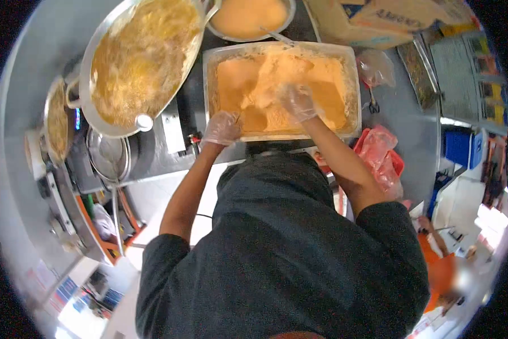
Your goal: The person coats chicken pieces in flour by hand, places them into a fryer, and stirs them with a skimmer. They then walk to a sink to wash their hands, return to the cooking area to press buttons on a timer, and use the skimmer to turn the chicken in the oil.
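Note:
A rectangular tub [207, 90] of orange-tinted breading flour [327, 85] lies in front of me on the dark counter. My left hand [222, 127], in a clear plastic glove, is closed over the tub's near left corner. Inside the tub, toward its right half, my gloved right hand [299, 103] is down at the flour, smeared by motion. Lumpy, flour-coated pieces [276, 76] lie in the middle beside its fingers; I cannot tell if it holds one. Behind the tub stands a bowl of orange batter [251, 17] with a metal utensil [277, 37] resting at its rim.
A large pan of bubbling oil [144, 62] stands at left, a round strainer [108, 155] below it. To the right are red-handled scissors [372, 101], plastic bags [376, 68], a red basket [398, 164] and a cardboard box [378, 22]. A person in orange [440, 271] is at lower right.

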`<state>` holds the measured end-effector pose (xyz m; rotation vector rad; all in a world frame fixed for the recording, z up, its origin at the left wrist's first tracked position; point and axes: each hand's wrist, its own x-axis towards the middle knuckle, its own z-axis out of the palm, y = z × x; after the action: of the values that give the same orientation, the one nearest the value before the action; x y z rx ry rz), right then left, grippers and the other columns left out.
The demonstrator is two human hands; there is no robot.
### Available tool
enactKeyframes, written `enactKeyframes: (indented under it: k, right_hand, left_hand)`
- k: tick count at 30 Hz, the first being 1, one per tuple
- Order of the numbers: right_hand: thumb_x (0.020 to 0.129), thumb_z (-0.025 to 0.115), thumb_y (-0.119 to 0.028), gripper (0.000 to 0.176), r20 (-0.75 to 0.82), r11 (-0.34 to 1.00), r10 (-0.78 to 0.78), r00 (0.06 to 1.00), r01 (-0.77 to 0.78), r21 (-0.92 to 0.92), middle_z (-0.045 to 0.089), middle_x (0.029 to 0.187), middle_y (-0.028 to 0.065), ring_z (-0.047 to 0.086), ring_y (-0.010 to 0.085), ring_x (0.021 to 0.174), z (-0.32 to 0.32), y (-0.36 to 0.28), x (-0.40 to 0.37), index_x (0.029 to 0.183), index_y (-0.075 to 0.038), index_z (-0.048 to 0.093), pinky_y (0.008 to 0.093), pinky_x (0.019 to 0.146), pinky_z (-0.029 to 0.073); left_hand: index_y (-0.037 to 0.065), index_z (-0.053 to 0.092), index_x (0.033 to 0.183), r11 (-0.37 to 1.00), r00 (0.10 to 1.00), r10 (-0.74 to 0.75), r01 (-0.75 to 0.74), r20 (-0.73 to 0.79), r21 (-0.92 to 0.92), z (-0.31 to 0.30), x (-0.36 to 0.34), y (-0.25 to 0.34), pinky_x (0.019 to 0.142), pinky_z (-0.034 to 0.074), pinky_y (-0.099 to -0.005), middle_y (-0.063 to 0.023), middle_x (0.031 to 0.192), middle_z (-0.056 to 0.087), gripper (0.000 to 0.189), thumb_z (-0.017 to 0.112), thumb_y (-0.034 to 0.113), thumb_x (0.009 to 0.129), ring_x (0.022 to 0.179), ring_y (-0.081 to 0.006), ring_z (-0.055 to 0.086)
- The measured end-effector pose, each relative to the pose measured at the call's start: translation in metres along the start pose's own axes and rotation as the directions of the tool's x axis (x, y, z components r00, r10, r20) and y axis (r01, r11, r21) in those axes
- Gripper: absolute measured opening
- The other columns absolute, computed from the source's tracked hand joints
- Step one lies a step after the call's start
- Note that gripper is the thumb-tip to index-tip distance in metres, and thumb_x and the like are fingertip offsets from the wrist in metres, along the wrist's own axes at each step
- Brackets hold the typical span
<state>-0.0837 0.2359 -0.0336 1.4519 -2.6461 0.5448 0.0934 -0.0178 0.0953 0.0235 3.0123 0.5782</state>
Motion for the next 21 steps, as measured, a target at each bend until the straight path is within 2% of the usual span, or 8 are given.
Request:
enactKeyframes:
  k: [4, 7, 9, 11, 13, 16, 20, 21]
  right_hand:
    - [0.092, 0.061, -0.031, 0.033, 0.153, 0.886, 0.067, 0.986, 0.012, -0.463, 0.067, 0.111, 0.0089, 0.068, 0.0270, 0.089, -0.015, 0.053, -0.010, 0.122, -0.017, 0.061, 0.0458, 0.089, 0.050]
    - [0.088, 0.063, -0.029, 0.024, 0.401, 0.955, 0.090, 0.912, 0.035, -0.294, 0.067, 0.108, 0.0064, 0.068, 0.0297, 0.078, -0.133, 0.003, 0.034, 0.109, -0.016, 0.066, 0.0490, 0.088, 0.050]
    - [0.087, 0.065, -0.029, 0.022, 0.160, 0.889, -0.039, 0.986, 0.108, -0.444, 0.068, 0.103, 0.0073, 0.068, 0.0294, 0.078, -0.105, 0.044, -0.004, 0.103, -0.016, 0.065, 0.0511, 0.086, 0.051]
    - [0.087, 0.063, -0.027, 0.018, 0.092, 0.872, -0.017, 0.996, 0.060, -0.485, 0.069, 0.097, 0.0099, 0.068, 0.0297, 0.080, -0.114, 0.051, 0.001, 0.097, -0.013, 0.066, 0.0510, 0.082, 0.052]
    - [0.090, 0.057, -0.022, 0.018, 0.188, 0.884, 0.240, 0.952, -0.135, -0.447, 0.071, 0.088, 0.0143, 0.069, 0.0306, 0.083, -0.161, 0.008, 0.024, 0.091, -0.009, 0.069, 0.0487, 0.075, 0.054]
    - [0.089, 0.059, -0.024, 0.017, 0.121, 0.823, -0.257, 0.959, 0.283, -0.492, 0.069, 0.081, 0.0149, 0.068, 0.0317, 0.077, -0.162, 0.035, 0.011, 0.089, -0.009, 0.068, 0.0475, 0.071, 0.054]
    - [0.087, 0.062, -0.027, 0.018, 0.278, 0.807, 0.079, 0.957, 0.102, -0.582, 0.066, 0.077, 0.0135, 0.065, 0.0327, 0.066, -0.166, 0.049, 0.004, 0.085, -0.009, 0.066, 0.0448, 0.066, 0.054]
    - [0.080, 0.066, -0.020, 0.008, 0.249, 0.683, -0.026, 0.968, 0.199, -0.703, 0.061, 0.076, 0.0056, 0.064, 0.0268, 0.071, -0.152, 0.090, -0.014, 0.076, -0.014, 0.063, 0.0374, 0.068, 0.053]
  left_hand:
    - [0.002, 0.068, 0.081, 0.995, 0.995, -0.087, 0.089, 0.054, -0.044, 0.002, -0.002, -0.004, 0.077, 0.051, -0.0509, -0.0237, 0.081, 0.067, 0.037, 0.054, 0.033, 0.095, 0.080, -0.0413, 0.065]
    - [0.002, 0.069, 0.082, 0.996, 0.997, -0.034, 0.028, -0.066, -0.089, 0.006, -0.004, -0.009, 0.078, 0.050, -0.0521, -0.0236, 0.082, 0.068, 0.042, 0.050, 0.036, 0.098, 0.081, -0.0416, 0.065]
    - [0.001, 0.069, 0.082, 0.988, 0.996, -0.093, 0.092, 0.000, -0.123, -0.007, -0.002, -0.003, 0.079, 0.050, -0.0522, -0.0233, 0.081, 0.068, 0.044, 0.049, 0.037, 0.099, 0.082, -0.0416, 0.065]
    - [0.002, 0.069, 0.083, 0.982, 0.995, -0.097, 0.091, -0.031, -0.164, -0.009, -0.006, -0.006, 0.080, 0.050, -0.0520, -0.0230, 0.081, 0.068, 0.045, 0.048, 0.038, 0.100, 0.082, -0.0413, 0.065]
    - [0.002, 0.069, 0.084, 0.971, 0.995, -0.098, 0.088, -0.035, -0.222, -0.003, -0.007, -0.010, 0.081, 0.050, -0.0510, -0.0224, 0.083, 0.068, 0.045, 0.048, 0.038, 0.100, 0.084, -0.0404, 0.066]
    - [0.003, 0.070, 0.087, 0.957, 0.990, -0.122, 0.099, -0.068, -0.273, 0.000, -0.008, -0.016, 0.080, 0.051, -0.0520, -0.0232, 0.085, 0.069, 0.045, 0.048, 0.040, 0.100, 0.085, -0.0404, 0.067]
    - [0.004, 0.071, 0.090, 0.946, 0.985, -0.119, 0.075, -0.123, -0.316, 0.004, -0.012, -0.018, 0.080, 0.053, -0.0523, -0.0238, 0.086, 0.069, 0.044, 0.048, 0.040, 0.100, 0.087, -0.0406, 0.068]
    - [0.003, 0.071, 0.090, 0.941, 0.988, -0.111, 0.071, -0.105, -0.330, 0.004, -0.012, -0.020, 0.081, 0.052, -0.0522, -0.0238, 0.086, 0.069, 0.044, 0.047, 0.040, 0.100, 0.087, -0.0406, 0.068]
